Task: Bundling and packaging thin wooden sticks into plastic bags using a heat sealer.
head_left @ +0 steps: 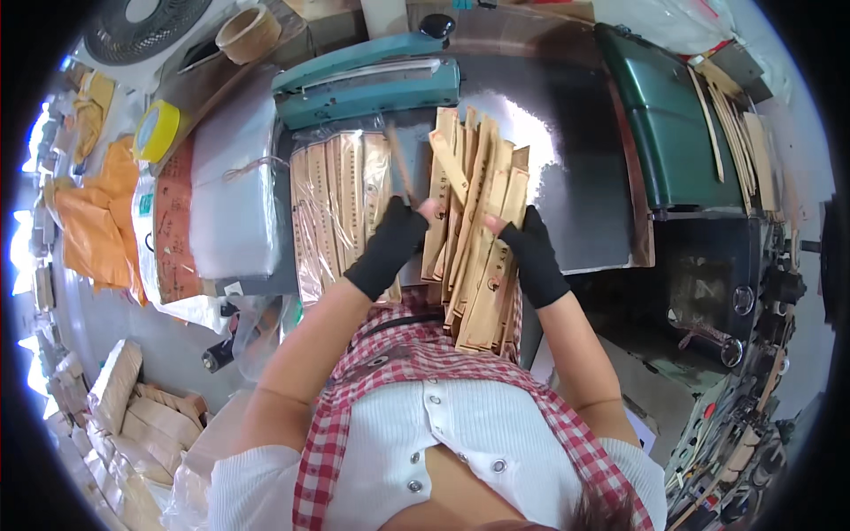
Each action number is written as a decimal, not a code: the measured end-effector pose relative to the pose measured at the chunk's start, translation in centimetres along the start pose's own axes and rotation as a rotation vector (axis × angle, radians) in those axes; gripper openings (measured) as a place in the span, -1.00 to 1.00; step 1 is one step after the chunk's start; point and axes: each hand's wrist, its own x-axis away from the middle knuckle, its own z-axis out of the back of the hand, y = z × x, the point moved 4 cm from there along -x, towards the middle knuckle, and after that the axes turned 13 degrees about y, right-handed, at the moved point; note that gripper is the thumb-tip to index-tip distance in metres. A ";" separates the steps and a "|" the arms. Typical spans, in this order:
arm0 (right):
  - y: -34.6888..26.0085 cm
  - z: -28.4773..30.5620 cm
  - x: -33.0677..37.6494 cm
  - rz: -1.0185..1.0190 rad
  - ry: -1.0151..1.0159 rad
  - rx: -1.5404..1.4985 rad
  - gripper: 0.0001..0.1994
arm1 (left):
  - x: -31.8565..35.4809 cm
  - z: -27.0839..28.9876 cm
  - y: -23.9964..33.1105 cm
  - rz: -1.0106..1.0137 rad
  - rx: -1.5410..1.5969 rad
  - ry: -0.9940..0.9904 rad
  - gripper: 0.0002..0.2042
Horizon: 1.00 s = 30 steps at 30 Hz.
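Note:
Several long, flat, wood-coloured strips with dark print (479,199) lie in a loose, fanned pile at the table's near edge, in front of my body. My right hand (531,261), in a black fingerless glove, is closed around the pile's right side, thumb on top. My left hand (394,241), gloved alike, is at the pile's left side. It grips one thin strip (401,164), seen edge-on and blurred by motion. Left of the pile, a clear plastic bag (332,208) holds a row of similar strips, partly behind my left hand.
Beyond the pile stands a teal bar-shaped machine (367,93). A stack of clear plastic sheets (235,186) lies left, near a yellow tape roll (158,131) and a brown tape roll (248,35). A dark green metal box (668,124) stands right, with more strips (726,133) beyond it.

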 end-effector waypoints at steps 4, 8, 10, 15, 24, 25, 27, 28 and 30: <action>-2.3 -3.4 -0.7 0.079 -0.105 0.011 -0.50 | -1.8 -4.8 4.7 -0.046 0.320 -0.350 -0.44; -1.0 -4.0 -2.9 0.088 -0.348 -0.112 -0.39 | -2.2 -4.7 3.0 0.054 0.534 -0.467 -0.57; -0.1 -3.4 -1.0 0.082 -0.468 -0.286 -0.20 | 0.4 -2.4 1.8 -0.201 0.269 -0.232 -0.32; 2.2 0.6 -0.9 0.067 -0.093 -0.038 -0.18 | 1.7 0.4 2.3 -0.166 0.213 -0.081 -0.38; 2.4 -0.1 -3.1 -0.011 -0.161 -0.171 -0.45 | -1.8 -3.8 2.6 0.071 0.586 -0.048 -0.42; 3.1 0.8 -3.0 0.024 -0.162 -0.173 -0.44 | -0.2 -3.3 3.1 0.096 0.725 -0.146 -0.43; 4.4 1.0 -2.3 0.230 -0.131 -0.059 -0.39 | 0.1 -1.6 2.5 -0.125 0.647 -0.096 -0.49; 4.4 0.6 -2.2 0.393 -0.103 0.060 -0.34 | -0.4 -0.7 0.3 -0.300 0.386 0.034 -0.50; 2.5 -2.0 -0.9 0.491 0.061 0.058 -0.23 | 1.2 -2.1 3.6 -0.180 0.538 -0.020 -0.53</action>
